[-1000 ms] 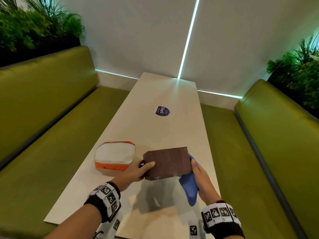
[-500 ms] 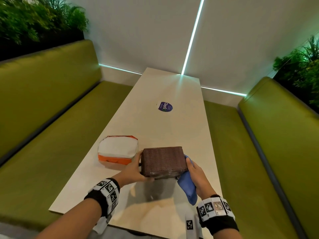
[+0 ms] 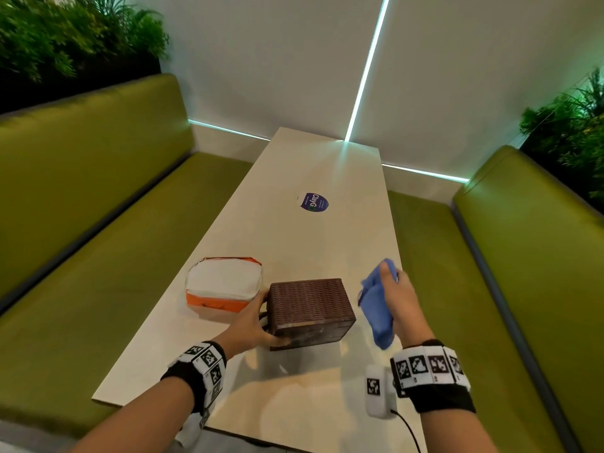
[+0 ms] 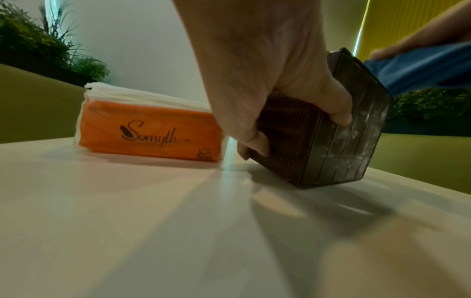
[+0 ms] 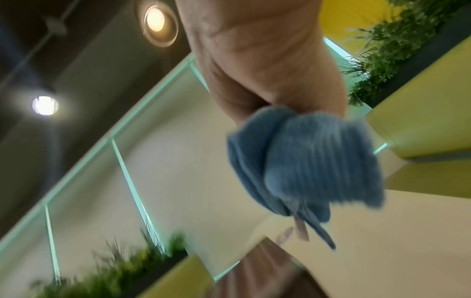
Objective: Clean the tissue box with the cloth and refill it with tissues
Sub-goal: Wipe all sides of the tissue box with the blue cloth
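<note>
A brown woven tissue box sits tilted on the pale table, one lower edge down. My left hand grips its left end, thumb on the near face. My right hand holds a bunched blue cloth in the air just right of the box, not touching it. An orange pack of white tissues lies to the left of the box. The box's opening is hidden.
The table is narrow, with green bench seats on both sides and a wall at the far end. A round purple sticker lies flat further along the table. Plants stand behind both seat backs.
My right hand has pulled the cloth away from the box's right end and lifted it. The box has turned in my left hand and now shows its woven side up.
</note>
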`<state>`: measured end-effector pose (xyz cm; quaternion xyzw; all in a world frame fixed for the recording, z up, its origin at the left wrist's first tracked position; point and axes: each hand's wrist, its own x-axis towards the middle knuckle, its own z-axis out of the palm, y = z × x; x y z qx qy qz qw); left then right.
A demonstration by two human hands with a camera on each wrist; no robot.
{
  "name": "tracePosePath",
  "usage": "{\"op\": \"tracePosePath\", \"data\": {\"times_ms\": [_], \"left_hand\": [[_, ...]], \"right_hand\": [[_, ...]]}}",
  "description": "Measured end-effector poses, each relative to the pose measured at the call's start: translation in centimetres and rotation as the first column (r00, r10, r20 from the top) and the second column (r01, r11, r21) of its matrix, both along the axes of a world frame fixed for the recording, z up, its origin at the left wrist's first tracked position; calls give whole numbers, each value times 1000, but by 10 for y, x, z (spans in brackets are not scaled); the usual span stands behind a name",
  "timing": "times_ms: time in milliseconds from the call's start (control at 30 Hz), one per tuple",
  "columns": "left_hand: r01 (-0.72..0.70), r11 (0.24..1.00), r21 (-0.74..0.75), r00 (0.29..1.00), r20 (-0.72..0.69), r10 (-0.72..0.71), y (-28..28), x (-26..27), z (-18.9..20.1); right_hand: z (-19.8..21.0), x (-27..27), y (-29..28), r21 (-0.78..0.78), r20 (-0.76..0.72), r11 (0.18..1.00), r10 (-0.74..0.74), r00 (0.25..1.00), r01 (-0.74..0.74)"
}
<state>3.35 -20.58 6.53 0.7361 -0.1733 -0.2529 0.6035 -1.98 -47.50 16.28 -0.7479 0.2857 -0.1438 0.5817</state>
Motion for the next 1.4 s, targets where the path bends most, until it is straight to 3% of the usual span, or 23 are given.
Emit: {"op": "tracePosePath", "data": {"times_ms": [100,133,200,233,300,333,367,467,567,667,700,800,933,967,1033,1133,1200,1333,1400], "left_hand": [[-7,1000,-8,1000,-11,7,0,4,-4],[-7,1000,-7,1000,-11,7,0,5,-6],[-12,1000,-2,1000,-8,12,0,9,-10],[-17,1000,7,1000,-5,17,-1,10,-12],[-30,999,32,999,14,29,-2,12,-14],[-33,998,46,999,27,32,-2,13,-14],[-36,997,64,998,45,33,-2,13,-15],[-45,994,101,996,86,37,-1,15,-17],[-79,980,182,990,130,55,-1,14,-19],[-97,957,272,991,111,69,-1,12,-16],[-98,951,292,991,121,65,-1,12,-16],[-50,967,250,989,146,13,-3,13,-11],[-42,981,190,993,117,20,-2,12,-8],[-48,983,179,992,123,26,-2,12,-10],[-57,975,214,991,133,28,-3,14,-13],[-110,946,304,985,163,62,-6,15,-13],[-121,939,321,983,168,70,-5,14,-13],[-57,965,258,992,125,25,-2,15,-11],[-53,971,231,991,131,22,-1,15,-13]], "right_hand": [[16,25,0,287,182,956,11,983,-64],[17,29,7,279,221,955,40,974,-103],[12,35,20,-15,148,980,201,968,-201],[3,36,27,-252,25,928,291,957,-275],[-20,34,38,-615,-221,667,366,904,-421],[-31,31,42,-673,-248,588,392,886,-449],[-36,28,46,-689,-212,578,416,884,-438],[-45,29,70,-715,-167,587,385,908,-380],[-41,28,129,-665,-216,592,432,876,-456],[-48,23,162,-724,-249,429,567,785,-540],[-50,23,155,-735,-226,416,594,772,-535],[-44,20,104,-741,-148,478,569,809,-472],[-41,18,42,-643,-137,692,317,939,-327],[-44,21,47,-645,-137,704,276,952,-297],[-54,27,82,-668,-163,665,306,938,-333],[-62,16,153,-705,-235,531,451,861,-470],[-60,11,153,-700,-220,493,539,813,-516],[-48,13,85,-699,-190,555,463,865,-451],[-40,12,65,-648,-153,664,367,918,-374]]}}
